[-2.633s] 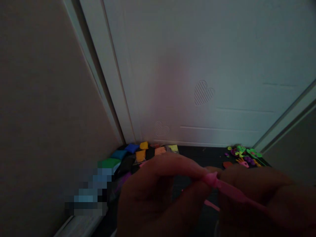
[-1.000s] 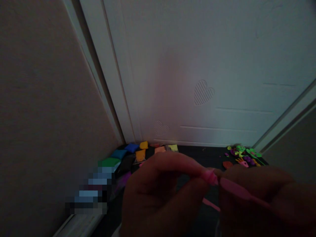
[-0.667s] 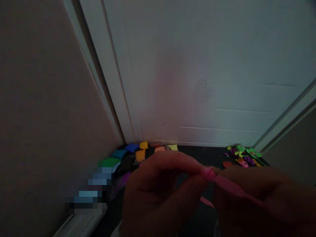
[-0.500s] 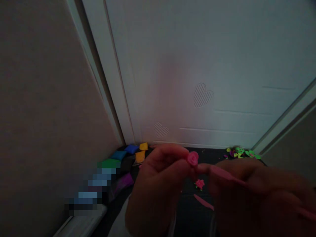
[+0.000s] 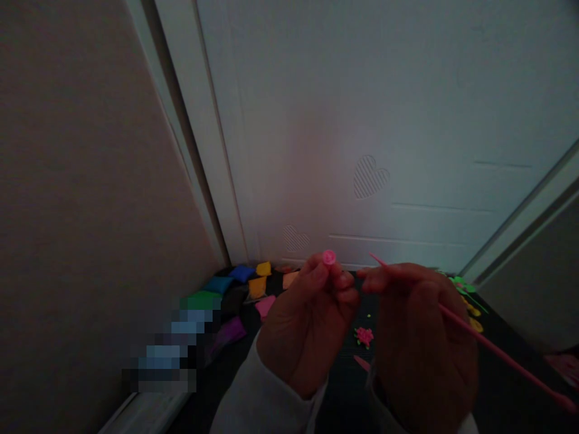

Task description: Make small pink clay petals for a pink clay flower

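My left hand (image 5: 305, 328) is raised in front of me, its fingertips pinched on a small pink rolled clay piece (image 5: 329, 257). My right hand (image 5: 423, 343) sits just to its right, closed around a long thin pink modelling tool (image 5: 493, 349) that runs from its tip near my fingers down to the lower right. The two hands nearly touch at the fingertips. Below them on the dark mat (image 5: 348, 386) lies a small pink clay flower (image 5: 364, 336). The light is dim.
Coloured clay packets (image 5: 244, 283) in blue, yellow, green, orange and purple lie along the mat's far left. Green and yellow clay shapes (image 5: 468, 298) sit at the right. A white door (image 5: 384, 120) with heart marks stands behind, a beige wall (image 5: 81, 199) at left.
My hands moved away from the camera and apart. The left hand turned the pink clay piece upward, the tool's tip left it, and the pink flower on the mat came into view.
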Available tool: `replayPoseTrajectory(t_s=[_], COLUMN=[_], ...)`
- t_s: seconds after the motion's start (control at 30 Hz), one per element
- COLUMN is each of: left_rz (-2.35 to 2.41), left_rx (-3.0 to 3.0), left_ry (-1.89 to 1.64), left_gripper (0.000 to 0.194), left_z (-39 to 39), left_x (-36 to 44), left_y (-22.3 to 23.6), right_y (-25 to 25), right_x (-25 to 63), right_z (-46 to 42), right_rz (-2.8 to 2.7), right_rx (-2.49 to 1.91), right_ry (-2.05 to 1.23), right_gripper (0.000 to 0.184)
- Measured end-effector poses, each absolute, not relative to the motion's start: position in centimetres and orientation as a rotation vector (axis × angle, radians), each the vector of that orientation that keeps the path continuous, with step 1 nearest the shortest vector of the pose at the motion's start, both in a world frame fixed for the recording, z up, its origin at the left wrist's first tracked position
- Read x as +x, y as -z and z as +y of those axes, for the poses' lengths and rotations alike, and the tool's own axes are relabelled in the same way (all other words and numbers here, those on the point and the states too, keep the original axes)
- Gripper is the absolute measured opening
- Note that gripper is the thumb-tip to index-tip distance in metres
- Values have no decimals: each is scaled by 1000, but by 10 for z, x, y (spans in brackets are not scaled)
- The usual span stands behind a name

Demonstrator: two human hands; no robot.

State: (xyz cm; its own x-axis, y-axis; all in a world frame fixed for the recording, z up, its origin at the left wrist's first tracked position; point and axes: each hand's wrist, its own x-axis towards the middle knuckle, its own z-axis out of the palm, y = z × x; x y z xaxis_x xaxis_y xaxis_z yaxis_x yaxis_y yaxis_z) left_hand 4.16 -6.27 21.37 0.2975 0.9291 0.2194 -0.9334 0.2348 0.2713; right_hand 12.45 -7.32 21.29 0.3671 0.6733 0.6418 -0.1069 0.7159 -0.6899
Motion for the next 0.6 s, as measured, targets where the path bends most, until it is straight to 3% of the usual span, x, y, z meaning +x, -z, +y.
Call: replayPoseTrajectory(t_s=[0.6], left_rz=[138], left_rx=[444], left_ry=[-1366], left_gripper=[13], left_z=[-60], left_x=[44], left_y=[-212], right_y=[-212], right_x=[126], right_z=[-72], right_rz=[-1135], right_rx=[-604], right_ry=[-511], right_gripper=[19])
